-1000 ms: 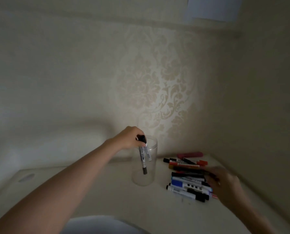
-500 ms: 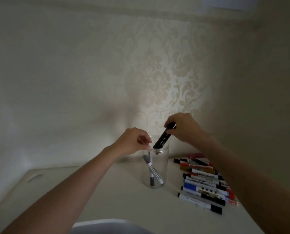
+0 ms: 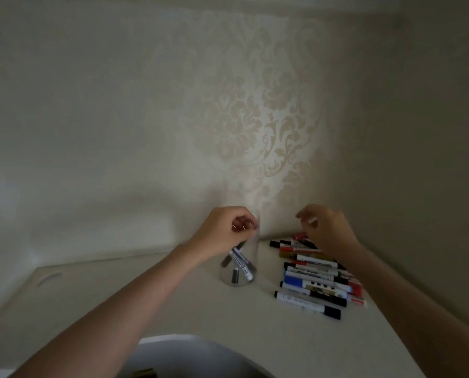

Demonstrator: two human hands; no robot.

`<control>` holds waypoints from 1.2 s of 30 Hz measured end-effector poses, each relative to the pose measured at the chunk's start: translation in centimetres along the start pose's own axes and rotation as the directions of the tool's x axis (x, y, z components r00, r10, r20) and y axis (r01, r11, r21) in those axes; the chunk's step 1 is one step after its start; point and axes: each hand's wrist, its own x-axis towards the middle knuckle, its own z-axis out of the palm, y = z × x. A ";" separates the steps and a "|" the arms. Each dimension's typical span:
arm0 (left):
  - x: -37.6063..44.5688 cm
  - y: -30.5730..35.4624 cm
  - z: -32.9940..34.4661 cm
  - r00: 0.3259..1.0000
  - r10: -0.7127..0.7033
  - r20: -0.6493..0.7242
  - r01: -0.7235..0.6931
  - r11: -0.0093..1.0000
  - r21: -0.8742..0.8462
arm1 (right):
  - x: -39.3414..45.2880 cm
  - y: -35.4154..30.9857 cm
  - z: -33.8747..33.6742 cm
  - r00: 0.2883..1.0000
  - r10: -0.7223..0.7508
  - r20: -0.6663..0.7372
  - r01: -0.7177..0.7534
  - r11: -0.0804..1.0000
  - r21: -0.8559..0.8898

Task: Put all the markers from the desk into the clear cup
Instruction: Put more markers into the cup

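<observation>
The clear cup (image 3: 252,279) stands on the pale desk (image 3: 173,309) near the back wall. Inside it lean a few markers (image 3: 241,264), black and white ones. My left hand (image 3: 225,231) is curled at the cup's rim, with its fingertips pinching the edge. To the right of the cup, a pile of several markers (image 3: 314,278) in black, white, blue and red lies side by side. Above the far end of that pile hovers my right hand (image 3: 327,227), fingers spread, holding nothing.
Patterned wallpaper closes off the back and a plain wall (image 3: 419,186) runs close along the right of the pile. An oval slot (image 3: 49,278) sits in the desk at the left. A white rounded object (image 3: 195,356) lies at the near edge.
My right hand brought a black marker from the pile to the cup, let it drop in, and has pulled back to the right, empty. My left hand released its marker earlier and stays at the rim.
</observation>
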 end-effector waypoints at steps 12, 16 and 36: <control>-2.5 -1.8 15.4 0.916 -0.125 0.381 0.004 0.953 0.302 | -11.6 11.6 3.7 0.987 0.143 0.079 -0.144 0.990 0.004; -2.5 -1.9 15.0 0.914 -0.165 0.372 0.083 0.971 0.226 | -11.6 11.2 4.5 0.991 0.095 0.096 -0.090 0.995 -0.054; 1.4 2.4 -4.4 0.908 -0.086 -0.411 -0.042 0.955 -0.294 | -11.4 7.2 6.1 0.956 0.144 0.256 -0.121 0.987 -0.104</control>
